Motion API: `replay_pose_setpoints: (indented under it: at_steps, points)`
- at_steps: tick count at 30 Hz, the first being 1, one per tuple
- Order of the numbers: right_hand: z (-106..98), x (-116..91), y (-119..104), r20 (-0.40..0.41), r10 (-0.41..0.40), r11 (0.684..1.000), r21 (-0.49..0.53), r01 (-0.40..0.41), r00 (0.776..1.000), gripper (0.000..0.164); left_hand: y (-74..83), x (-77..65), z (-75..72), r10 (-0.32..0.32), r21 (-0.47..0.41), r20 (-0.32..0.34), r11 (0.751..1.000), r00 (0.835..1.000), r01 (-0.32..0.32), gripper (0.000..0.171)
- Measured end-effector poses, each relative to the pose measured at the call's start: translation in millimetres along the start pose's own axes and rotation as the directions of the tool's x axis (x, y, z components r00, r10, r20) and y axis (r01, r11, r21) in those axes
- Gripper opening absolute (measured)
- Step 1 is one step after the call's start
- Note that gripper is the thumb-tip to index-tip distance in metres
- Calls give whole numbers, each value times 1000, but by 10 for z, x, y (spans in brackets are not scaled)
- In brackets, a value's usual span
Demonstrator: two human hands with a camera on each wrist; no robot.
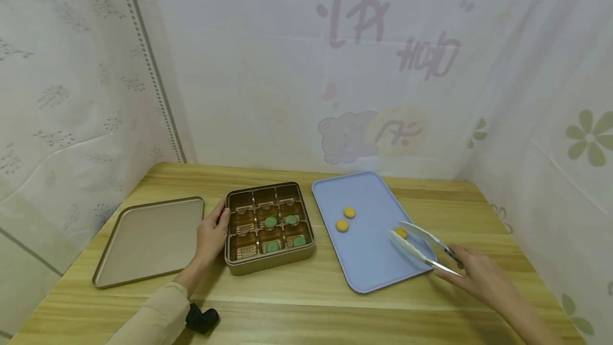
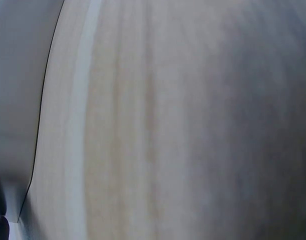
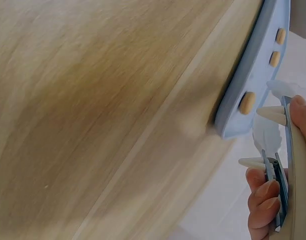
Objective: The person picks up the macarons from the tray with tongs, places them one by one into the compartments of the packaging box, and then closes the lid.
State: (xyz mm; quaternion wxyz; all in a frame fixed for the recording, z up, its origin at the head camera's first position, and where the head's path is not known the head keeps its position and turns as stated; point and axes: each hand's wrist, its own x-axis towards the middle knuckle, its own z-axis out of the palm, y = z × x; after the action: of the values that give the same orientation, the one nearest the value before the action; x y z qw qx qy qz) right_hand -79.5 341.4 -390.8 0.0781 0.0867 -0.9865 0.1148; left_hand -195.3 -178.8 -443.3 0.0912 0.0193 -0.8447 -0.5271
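Pick-up step, apparently: white-tipped metal tongs (image 1: 411,249) gripped, spread, by right hand (image 1: 483,278) at round yellow biscuit (image 1: 402,233); square bronze box (image 1: 273,262) held by left hand (image 1: 210,237); squeeze seemingly needed.

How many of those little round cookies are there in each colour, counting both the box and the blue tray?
Green cookies, in the nine-compartment box: 4
Yellow cookies, on the blue tray: 3
Total cookies in view: 7
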Motion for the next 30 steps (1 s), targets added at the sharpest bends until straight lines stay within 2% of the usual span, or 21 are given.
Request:
replay_pose_setpoints:
  at_steps: [12, 30]
  points:
    - [-20, -68, 93, 71, 39, 998, -43, -36, 997, 48, -24, 3, -4, 12, 29, -22, 999, 1000, -12, 48]
    - [14, -38, 103, 52, 16, 998, -62, -13, 998, 44, 1, 5, -3, 8, 34, -15, 999, 1000, -7, 48]
